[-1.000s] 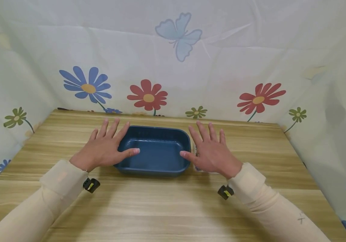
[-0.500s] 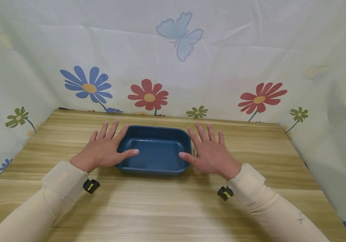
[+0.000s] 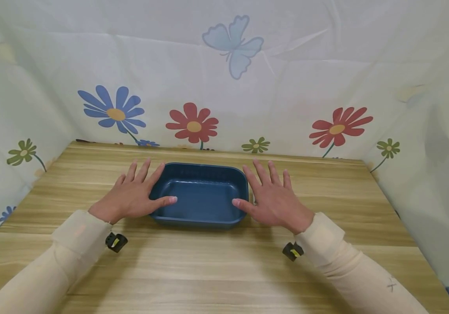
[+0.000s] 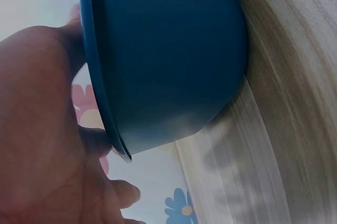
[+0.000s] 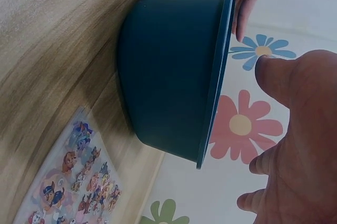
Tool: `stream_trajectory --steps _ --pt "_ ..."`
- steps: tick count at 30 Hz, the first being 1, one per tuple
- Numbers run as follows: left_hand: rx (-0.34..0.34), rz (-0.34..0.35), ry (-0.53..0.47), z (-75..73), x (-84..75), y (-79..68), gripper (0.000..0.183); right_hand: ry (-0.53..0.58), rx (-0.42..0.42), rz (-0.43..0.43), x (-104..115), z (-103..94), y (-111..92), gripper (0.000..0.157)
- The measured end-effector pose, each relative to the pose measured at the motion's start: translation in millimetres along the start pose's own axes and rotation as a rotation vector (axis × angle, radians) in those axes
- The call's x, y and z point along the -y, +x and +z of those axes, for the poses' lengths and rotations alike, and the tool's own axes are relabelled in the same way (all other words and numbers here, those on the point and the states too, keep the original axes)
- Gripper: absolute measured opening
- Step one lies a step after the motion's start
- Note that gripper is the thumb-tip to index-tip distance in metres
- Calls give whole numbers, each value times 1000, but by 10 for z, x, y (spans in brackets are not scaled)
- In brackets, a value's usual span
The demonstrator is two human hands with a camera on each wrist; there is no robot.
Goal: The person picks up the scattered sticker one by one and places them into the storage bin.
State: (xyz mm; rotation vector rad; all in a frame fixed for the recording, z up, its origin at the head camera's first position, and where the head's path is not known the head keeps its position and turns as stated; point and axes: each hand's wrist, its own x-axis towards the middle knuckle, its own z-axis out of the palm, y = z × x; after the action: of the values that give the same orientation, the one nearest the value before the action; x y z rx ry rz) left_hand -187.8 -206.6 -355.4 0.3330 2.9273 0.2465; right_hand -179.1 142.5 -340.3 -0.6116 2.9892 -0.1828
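Note:
A dark blue rectangular plastic basin (image 3: 201, 203) stands upright on the wooden table, nothing inside it. My left hand (image 3: 128, 198) is spread palm down at its left side, with the thumb reaching over the rim; in the left wrist view the fingers lie along that rim (image 4: 97, 76). On the opposite side my right hand (image 3: 275, 203) is also spread, its thumb overlapping the right rim in the head view. The right wrist view shows a gap between this palm and the basin wall (image 5: 168, 71). Neither hand grips anything.
Below my right hand, beside the basin, lies a flat sheet printed with small cartoon dogs (image 5: 79, 182), mostly hidden in the head view. A white flowered curtain (image 3: 287, 87) encloses the table (image 3: 209, 270) at the back and sides.
My left hand has shifted slightly left and toward me, its thumb drawn back a little from the basin's middle. The right hand and the basin have hardly moved.

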Motion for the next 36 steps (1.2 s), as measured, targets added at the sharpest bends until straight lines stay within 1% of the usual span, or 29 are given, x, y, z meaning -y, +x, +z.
stream_trajectory --steps 6,11,15,20,25,28,36 --pt "27 3 -26 -5 16 2 110 -2 -1 -5 4 -2 0 92" --pt "44 33 -50 -31 45 11 109 -8 -3 -5 -2 -7 -1 92" --pt "69 55 -123 -62 81 23 108 -17 -10 2 -7 -9 4 93" --pt "121 70 -220 -78 132 41 107 -19 -19 13 -25 -3 6 90" --pt "144 92 -307 -91 187 56 103 -19 -31 11 -46 -5 1 88" --pt "159 87 -363 -102 212 77 98 -26 -28 13 -57 -7 0 88" --pt "215 33 -497 -126 263 134 88 -32 -27 15 -70 -21 -6 89"
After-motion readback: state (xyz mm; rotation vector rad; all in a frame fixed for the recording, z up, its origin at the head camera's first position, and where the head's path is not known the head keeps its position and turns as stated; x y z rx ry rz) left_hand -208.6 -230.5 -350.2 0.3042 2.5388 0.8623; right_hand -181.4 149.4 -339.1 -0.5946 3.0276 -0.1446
